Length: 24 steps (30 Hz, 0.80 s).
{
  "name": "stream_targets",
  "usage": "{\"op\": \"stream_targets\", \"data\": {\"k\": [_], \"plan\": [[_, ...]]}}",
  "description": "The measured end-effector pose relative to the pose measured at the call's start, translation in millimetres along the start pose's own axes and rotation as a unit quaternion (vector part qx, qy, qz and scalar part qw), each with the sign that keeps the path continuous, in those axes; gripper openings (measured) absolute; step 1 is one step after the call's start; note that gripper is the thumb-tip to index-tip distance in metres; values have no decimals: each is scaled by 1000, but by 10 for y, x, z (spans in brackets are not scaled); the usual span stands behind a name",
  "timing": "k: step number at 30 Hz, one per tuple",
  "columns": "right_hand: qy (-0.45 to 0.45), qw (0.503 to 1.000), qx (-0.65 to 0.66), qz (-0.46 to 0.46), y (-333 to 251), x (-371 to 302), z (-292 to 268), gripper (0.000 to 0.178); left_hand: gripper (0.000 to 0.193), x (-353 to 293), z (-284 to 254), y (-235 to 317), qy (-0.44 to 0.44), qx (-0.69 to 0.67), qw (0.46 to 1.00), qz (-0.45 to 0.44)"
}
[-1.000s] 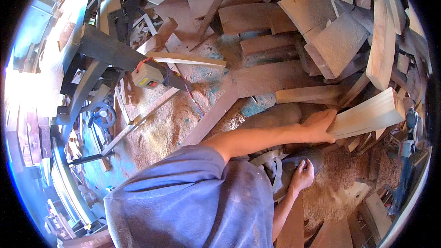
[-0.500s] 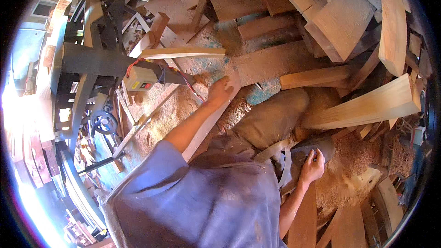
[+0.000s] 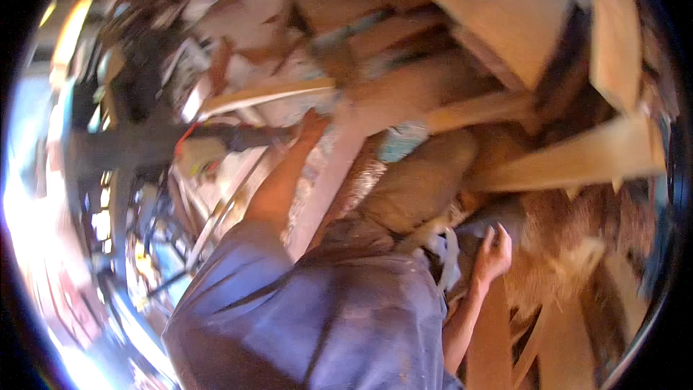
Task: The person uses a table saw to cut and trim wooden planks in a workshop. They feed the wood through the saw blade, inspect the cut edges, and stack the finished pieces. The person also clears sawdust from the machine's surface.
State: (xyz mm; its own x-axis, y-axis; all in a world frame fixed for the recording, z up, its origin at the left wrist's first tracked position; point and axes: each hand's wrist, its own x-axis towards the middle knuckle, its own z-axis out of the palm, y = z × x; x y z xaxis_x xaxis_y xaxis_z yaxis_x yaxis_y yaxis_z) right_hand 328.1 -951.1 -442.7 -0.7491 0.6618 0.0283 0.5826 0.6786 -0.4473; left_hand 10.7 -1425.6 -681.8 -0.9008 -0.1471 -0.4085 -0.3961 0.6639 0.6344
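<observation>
The left hand blurs near a pale wooden strip, its grip impossible to tell; the right hand curls half-open, empty.

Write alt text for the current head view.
A bare left hand is stretched out near a pale strip; the right hand, its grip loosely curled, is by one leg. Boards and sawdust lie around them; the view is blurred.
</observation>
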Motion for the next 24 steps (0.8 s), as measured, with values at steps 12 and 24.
{"op": "stream_targets", "data": {"k": [12,24], "plan": [[216,958,139,124,200,-490,-90,25,82,-195,581,392,-203,-161,966,2],[159,898,248,328,869,-844,133,30,63,-781,786,1528,-174,-226,951,119]]}}
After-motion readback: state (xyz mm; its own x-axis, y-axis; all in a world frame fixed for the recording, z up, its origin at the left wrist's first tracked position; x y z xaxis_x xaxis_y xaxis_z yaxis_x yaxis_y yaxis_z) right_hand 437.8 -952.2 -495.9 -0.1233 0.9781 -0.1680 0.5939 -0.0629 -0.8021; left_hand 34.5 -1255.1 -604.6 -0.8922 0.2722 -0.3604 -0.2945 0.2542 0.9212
